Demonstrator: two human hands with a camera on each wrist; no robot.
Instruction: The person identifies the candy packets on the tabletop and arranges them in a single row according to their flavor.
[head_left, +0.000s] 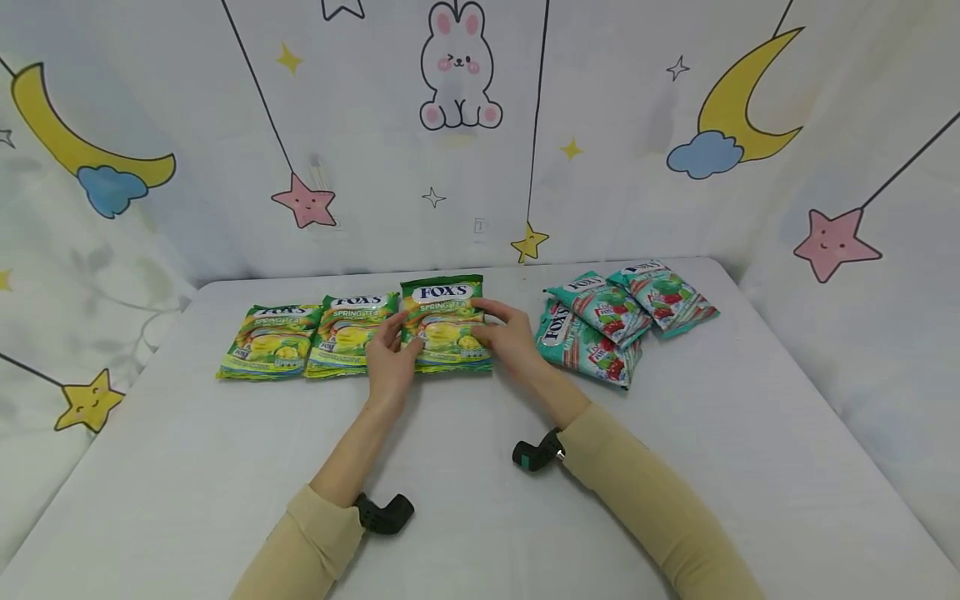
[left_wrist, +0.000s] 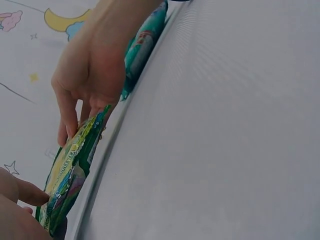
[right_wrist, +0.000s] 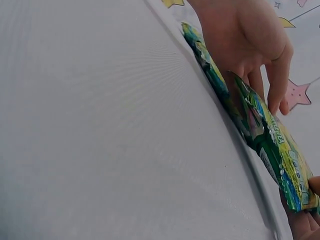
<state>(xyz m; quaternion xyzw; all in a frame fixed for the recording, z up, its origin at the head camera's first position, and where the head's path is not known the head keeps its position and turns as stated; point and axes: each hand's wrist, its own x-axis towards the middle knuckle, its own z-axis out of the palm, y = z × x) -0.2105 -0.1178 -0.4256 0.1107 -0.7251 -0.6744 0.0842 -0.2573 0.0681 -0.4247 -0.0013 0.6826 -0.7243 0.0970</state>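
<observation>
Both hands hold a green and yellow Fox's Spring Tea candy bag [head_left: 442, 333] by its two sides, label facing up. The left hand [head_left: 392, 362] grips its left edge, thumb on the front. On the right edge, the right hand [head_left: 512, 340] pinches with thumb and fingers. In the left wrist view the bag [left_wrist: 70, 172] is tilted, its lower edge raised toward the camera. Directly left lies a second Spring Tea bag [head_left: 348, 337], slightly behind the left fingers, and beside it a third [head_left: 272, 342].
Three teal Fox's bags with red fruit pictures lie overlapping at right: a lower bag [head_left: 577, 350], a middle bag [head_left: 603, 308] and an upper right bag [head_left: 667, 296]. A white table [head_left: 465, 500] carries everything, with a patterned curtain [head_left: 375, 125] hanging behind its far edge.
</observation>
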